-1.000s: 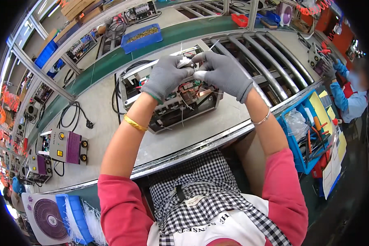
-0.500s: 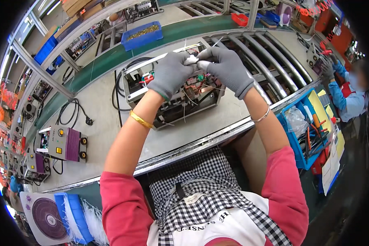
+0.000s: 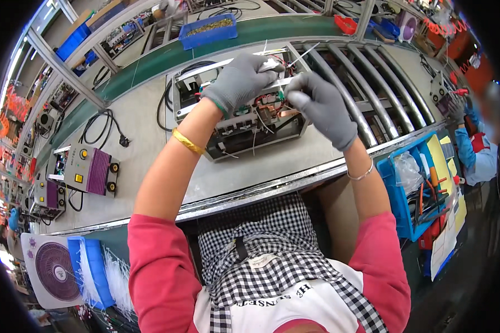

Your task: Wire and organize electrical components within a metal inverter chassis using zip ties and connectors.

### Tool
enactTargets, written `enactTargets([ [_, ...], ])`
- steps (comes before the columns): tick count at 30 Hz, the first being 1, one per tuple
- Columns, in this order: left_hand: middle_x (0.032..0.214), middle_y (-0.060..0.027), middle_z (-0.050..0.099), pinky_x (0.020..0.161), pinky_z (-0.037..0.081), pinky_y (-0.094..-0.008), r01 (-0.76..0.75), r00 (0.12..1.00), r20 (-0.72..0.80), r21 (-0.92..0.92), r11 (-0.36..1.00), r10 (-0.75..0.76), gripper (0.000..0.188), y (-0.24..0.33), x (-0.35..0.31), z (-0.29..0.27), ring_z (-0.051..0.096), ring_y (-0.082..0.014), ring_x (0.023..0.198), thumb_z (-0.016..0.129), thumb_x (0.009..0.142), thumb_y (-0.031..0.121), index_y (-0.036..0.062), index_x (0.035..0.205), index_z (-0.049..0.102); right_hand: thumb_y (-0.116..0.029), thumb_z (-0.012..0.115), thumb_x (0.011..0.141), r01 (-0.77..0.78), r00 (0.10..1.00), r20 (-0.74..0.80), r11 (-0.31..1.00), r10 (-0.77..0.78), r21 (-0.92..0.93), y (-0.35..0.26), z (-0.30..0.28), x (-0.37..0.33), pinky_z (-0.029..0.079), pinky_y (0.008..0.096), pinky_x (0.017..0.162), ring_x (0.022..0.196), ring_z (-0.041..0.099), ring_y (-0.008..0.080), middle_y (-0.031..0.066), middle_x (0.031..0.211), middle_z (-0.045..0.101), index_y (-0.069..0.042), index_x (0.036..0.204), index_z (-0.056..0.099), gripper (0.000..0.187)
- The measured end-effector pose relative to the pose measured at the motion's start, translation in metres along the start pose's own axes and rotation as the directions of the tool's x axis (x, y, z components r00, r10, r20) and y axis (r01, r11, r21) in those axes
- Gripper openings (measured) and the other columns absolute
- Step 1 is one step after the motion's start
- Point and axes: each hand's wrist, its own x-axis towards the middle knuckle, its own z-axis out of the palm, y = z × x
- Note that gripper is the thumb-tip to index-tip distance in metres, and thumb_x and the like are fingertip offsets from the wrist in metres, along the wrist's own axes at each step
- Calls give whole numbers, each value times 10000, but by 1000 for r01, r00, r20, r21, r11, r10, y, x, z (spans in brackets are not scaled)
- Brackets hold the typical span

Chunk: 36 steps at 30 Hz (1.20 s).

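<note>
Both my hands wear grey gloves over an open metal-framed electrical unit (image 3: 241, 149) on the bench. My left hand (image 3: 240, 82) is closed above its far side, thumb and fingers pinching a small white piece (image 3: 270, 64) whose kind I cannot make out. My right hand (image 3: 323, 108) is just right of it, fingers curled together; whatever they hold, if anything, is hidden. A thin white cable tie (image 3: 305, 54) sticks up between the hands at the far edge. Red and green wires, copper parts and white ties show inside the unit.
A roller conveyor (image 3: 366, 91) adjoins the bench on the right. Nearer stands a blue tool tray (image 3: 397, 191). At left are purple-sided units (image 3: 97, 176) and a black power cord (image 3: 112, 119). A blue bin (image 3: 208, 34) of small brass-coloured parts lies beyond; a co-worker (image 3: 478, 139) is at far right.
My right hand has drawn away from the left, toward the right and nearer me. The left hand stays over the unit with the white piece. The whole view has shifted slightly.
</note>
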Motion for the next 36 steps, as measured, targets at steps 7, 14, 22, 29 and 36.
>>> enactTargets([
  [7,914,-49,706,835,491,-222,-281,816,-529,-12,960,233,314,51,-40,-36,635,-80,897,534,989,66,18,1291,606,-68,644,878,159,987,77,917,-141,-366,12,3,-11,505,294,692,745,625,129,45,811,632,-26,958,613,95],
  [14,801,23,564,604,444,-232,180,644,-763,76,981,-60,521,10,-154,-25,503,-69,666,713,893,154,60,1378,550,-120,559,957,-32,943,-314,970,108,239,34,-41,-19,485,215,654,753,603,90,39,897,643,-31,1031,625,134],
  [22,808,-108,613,644,475,-320,554,674,-622,70,830,-398,579,-40,-190,51,592,-194,695,709,893,279,24,1362,485,-375,505,1015,-407,869,-41,759,493,507,161,-53,39,482,278,877,1002,586,112,51,1105,656,-2,1240,609,448],
  [29,850,-132,676,685,492,-397,467,654,-713,118,876,-252,567,-128,-144,8,661,-320,796,634,920,351,149,1423,469,-373,433,1034,-308,904,-232,922,361,235,120,-22,3,479,299,848,925,602,130,26,968,651,-16,1066,654,422],
  [36,1029,-160,711,822,509,-351,235,905,-372,32,971,-207,425,-223,-73,-49,673,-241,950,610,916,164,50,1324,573,-356,510,974,-215,967,187,952,175,218,18,65,-109,470,333,866,925,596,182,96,939,644,4,1048,668,400],
])
